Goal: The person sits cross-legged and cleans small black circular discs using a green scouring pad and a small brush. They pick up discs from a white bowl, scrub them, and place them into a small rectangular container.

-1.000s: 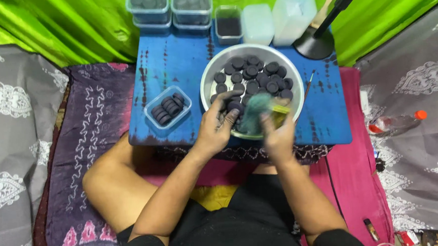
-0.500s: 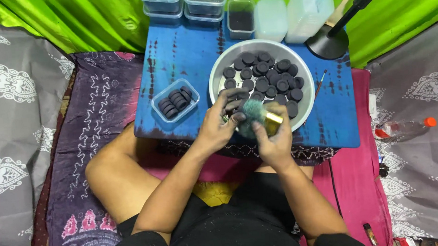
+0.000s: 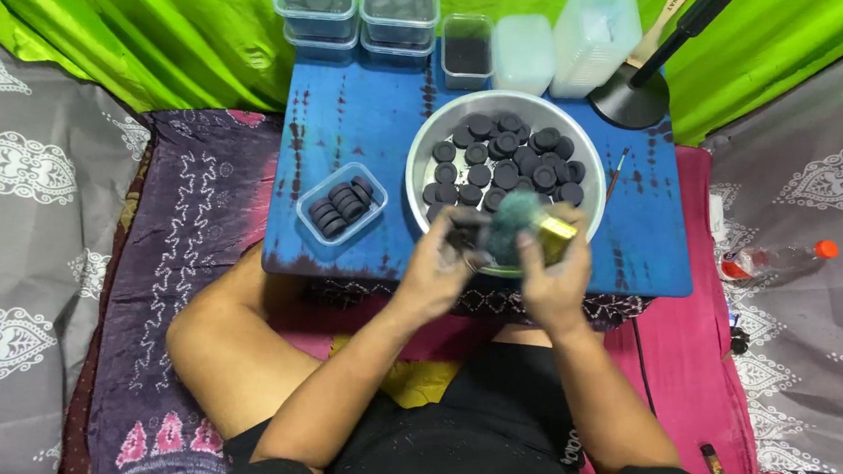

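Compared with half a second ago, my view has tipped a little so the blue table [image 3: 358, 125] sits lower in frame, and both hands have drifted slightly toward me, off the middle of the metal bowl [image 3: 418, 175] and onto its near rim. The left hand [image 3: 442, 265] looks much as it did, its fingers curled shut around a small dark disc [image 3: 467, 237] at the bowl's near edge (motion blur hides the exact pinch). The right hand [image 3: 550, 276] is closed on a teal scrubbing pad with a yellow block [image 3: 527, 230] under it. The pad sits just beside the disc, apparently touching it, over the bowl's near rim. Its long axis runs roughly left to right across my view, the fuzzy teal end pointing at the left hand and the yellow end toward the right edge of the table; it tilts slightly, yellow end lower.

More dark discs [image 3: 504, 160] fill the bowl. A clear tray of discs [image 3: 341, 203] lies to the left of the bowl, well apart from both hands. Stacked lidded containers [image 3: 362, 9] line the table's far edge.
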